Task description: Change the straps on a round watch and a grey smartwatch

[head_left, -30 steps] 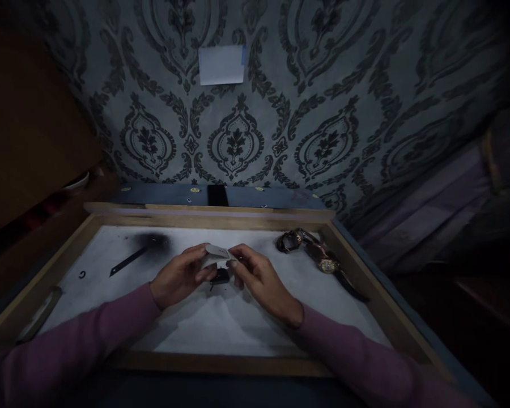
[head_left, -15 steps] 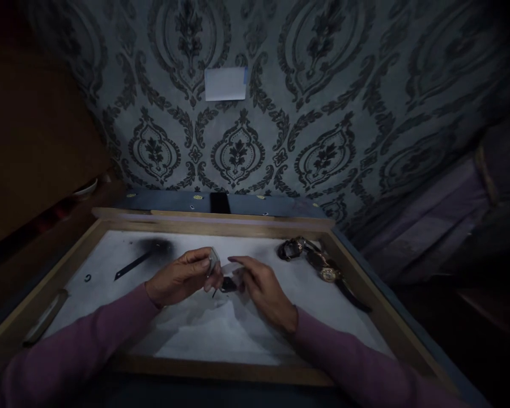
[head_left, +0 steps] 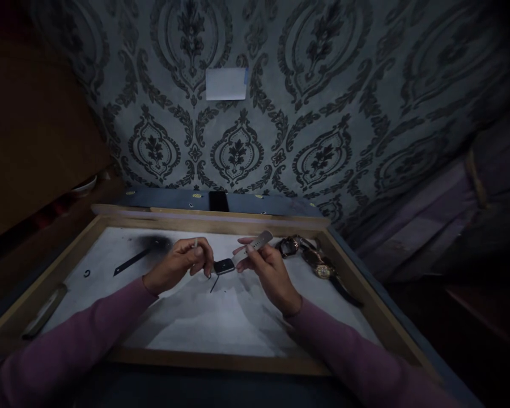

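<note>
A smartwatch (head_left: 224, 266) with a dark square face is between my two hands, above the white sheet. My right hand (head_left: 272, 272) is closed on a pale watch strap (head_left: 261, 241) with a row of holes, its rounded end pointing up and right. The strap's lower end meets the watch's right side. My left hand (head_left: 181, 263) is closed, with a thin pale piece like strap seen edge-on between thumb and fingers; its lower part is hidden. Just below the watch a thin dark stick (head_left: 215, 284) slants on the sheet.
Several watches (head_left: 323, 271) lie at the tray's right. On the left are a dark flat strip (head_left: 131, 262), a small dark C-shaped piece (head_left: 86, 273) and a long curved object (head_left: 46, 311). A wooden rim (head_left: 221, 358) surrounds the sheet. Behind it lies a black phone (head_left: 218, 201).
My right hand now grips the holed strap, where its fingers were loosely spread before. The left hand has drawn slightly left, and the watch has come into fuller view.
</note>
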`<action>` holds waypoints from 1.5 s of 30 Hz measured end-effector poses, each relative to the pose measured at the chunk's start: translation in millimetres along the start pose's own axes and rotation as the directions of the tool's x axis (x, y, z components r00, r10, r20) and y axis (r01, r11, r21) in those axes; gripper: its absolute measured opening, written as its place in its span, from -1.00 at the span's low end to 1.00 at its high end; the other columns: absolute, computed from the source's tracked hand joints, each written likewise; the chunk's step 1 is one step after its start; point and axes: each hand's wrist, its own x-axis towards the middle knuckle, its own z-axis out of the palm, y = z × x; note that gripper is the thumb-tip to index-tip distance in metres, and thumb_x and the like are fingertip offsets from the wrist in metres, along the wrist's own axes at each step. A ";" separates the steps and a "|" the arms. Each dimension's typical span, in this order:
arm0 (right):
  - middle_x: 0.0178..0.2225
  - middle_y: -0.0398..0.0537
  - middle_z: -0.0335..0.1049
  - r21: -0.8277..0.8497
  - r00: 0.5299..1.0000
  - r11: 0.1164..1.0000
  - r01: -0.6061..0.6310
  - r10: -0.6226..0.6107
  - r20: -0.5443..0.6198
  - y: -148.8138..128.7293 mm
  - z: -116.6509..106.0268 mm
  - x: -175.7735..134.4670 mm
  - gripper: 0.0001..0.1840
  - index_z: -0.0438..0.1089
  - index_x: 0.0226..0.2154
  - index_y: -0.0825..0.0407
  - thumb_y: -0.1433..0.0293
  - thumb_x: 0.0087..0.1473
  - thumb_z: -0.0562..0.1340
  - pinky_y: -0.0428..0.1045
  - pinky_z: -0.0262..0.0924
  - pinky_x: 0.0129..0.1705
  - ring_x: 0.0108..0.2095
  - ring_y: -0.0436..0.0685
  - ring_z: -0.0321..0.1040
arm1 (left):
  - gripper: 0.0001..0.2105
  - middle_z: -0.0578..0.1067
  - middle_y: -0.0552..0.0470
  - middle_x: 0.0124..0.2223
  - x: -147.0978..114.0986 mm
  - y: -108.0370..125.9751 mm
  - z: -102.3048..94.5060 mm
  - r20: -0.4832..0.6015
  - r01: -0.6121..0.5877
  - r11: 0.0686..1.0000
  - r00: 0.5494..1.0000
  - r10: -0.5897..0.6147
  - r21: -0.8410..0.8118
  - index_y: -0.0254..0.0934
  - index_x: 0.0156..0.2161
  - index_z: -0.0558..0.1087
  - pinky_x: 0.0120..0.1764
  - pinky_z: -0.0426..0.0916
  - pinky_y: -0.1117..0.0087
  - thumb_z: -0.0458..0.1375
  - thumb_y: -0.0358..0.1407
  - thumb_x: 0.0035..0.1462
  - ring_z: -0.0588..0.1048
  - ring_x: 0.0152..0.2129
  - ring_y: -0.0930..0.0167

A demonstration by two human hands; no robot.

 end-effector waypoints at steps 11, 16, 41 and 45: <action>-0.48 -0.09 0.49 0.071 0.994 0.992 -0.104 0.106 -0.023 5.3 -2.7 6.1 -0.62 0.33 -0.25 0.07 0.15 -0.01 0.32 -0.07 0.31 -0.47 -0.55 0.02 0.42 | -0.83 0.35 0.04 -0.28 1.9 -1.5 5.6 0.076 -0.051 0.936 0.997 0.026 0.349 -0.32 -0.31 0.41 -0.32 0.32 0.45 0.25 -0.27 0.05 0.37 -0.35 0.44; -0.57 -0.09 0.43 -0.072 0.992 0.990 -0.124 0.122 -0.031 8.9 -11.7 14.3 -0.65 0.34 -0.30 0.08 0.11 0.06 0.23 -0.06 0.31 -0.48 -0.55 0.07 0.45 | -0.75 0.41 0.07 -0.37 9.7 -14.2 -1.7 -0.034 0.016 0.971 0.999 -0.009 0.240 -0.35 -0.38 0.40 -0.39 0.37 0.46 0.33 -0.24 -0.08 0.38 -0.45 0.47; -0.36 0.01 0.41 -0.985 0.988 0.133 0.106 0.101 0.120 7.9 -46.5 9.5 -0.93 0.33 -0.42 0.08 0.51 0.09 0.19 -0.06 0.03 -0.29 -0.33 0.10 0.32 | -0.84 0.45 0.06 -0.48 13.9 -48.5 -19.0 -0.361 0.171 0.968 0.904 -0.228 -0.183 -0.39 -0.39 0.35 -0.42 0.54 0.41 0.29 -0.52 0.01 0.52 -0.52 0.46; -0.38 0.02 0.40 -0.979 0.990 0.181 0.097 0.085 0.114 8.0 -45.7 9.1 -0.92 0.29 -0.41 0.08 0.51 0.12 0.15 -0.06 -0.02 -0.34 -0.36 0.11 0.30 | -0.82 0.44 0.08 -0.50 15.7 -53.8 -21.5 -0.403 0.179 0.963 0.881 -0.248 -0.201 -0.38 -0.38 0.35 -0.48 0.54 0.43 0.30 -0.52 0.01 0.52 -0.56 0.46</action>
